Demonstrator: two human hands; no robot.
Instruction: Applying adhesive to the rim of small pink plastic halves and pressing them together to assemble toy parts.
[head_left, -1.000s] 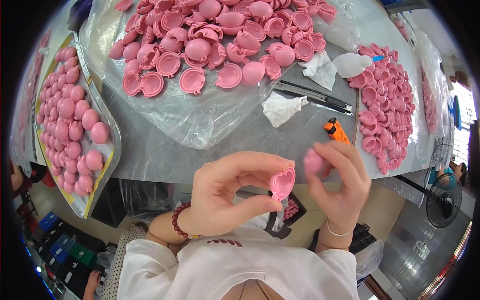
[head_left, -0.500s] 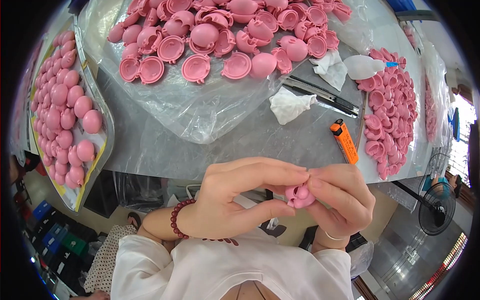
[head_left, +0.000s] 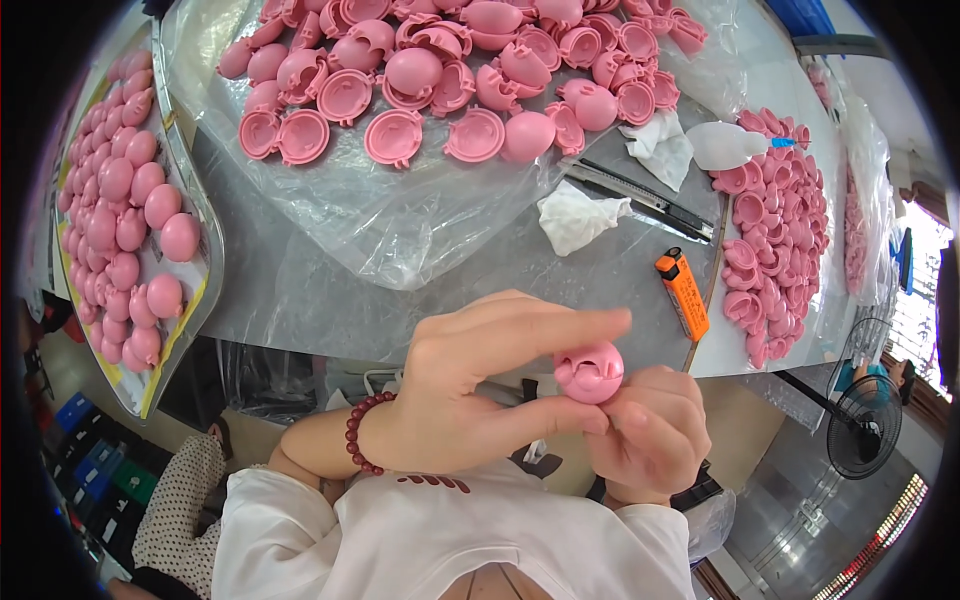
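White shirt: the wearer's own white shirt [head_left: 420, 540] fills the lower edge, below both hands.
Left hand: the left hand [head_left: 465, 385] comes in from the left, its thumb and index finger spread about as wide as the pink ball; the thumb lies against the lower side, the index finger reaches over the top.
Bracelet: 1 bracelet [head_left: 352, 440] of dark red beads circles the left wrist.
Pink ball: the pink ball [head_left: 588, 376] sits between the left thumb and fingers, in front of the table's near edge, a notched opening showing near its top.
Right hand: the right hand [head_left: 655, 430] is curled just below and right of the ball, fingertips by the left thumb; whether they pinch anything, I cannot tell.
Grey table: on the grey table [head_left: 280, 310], 1 orange lighter-shaped object [head_left: 683, 295] lies beyond the right hand.
Middle: 2 crumpled white wads [head_left: 580, 215] lie on either side of a black-and-silver cutter knife [head_left: 640, 198].
Left tray: a metal-rimmed tray [head_left: 207, 265] holds many closed pink balls [head_left: 115, 180].
Right side: a white bottle [head_left: 722, 147] with a blue tip lies beside a heap of pink pieces [head_left: 765, 240].
Far side: open pink shells [head_left: 414, 72] pile up on a clear plastic sheet [head_left: 400, 235].
Beyond the table: a black fan [head_left: 865, 425] stands at right.
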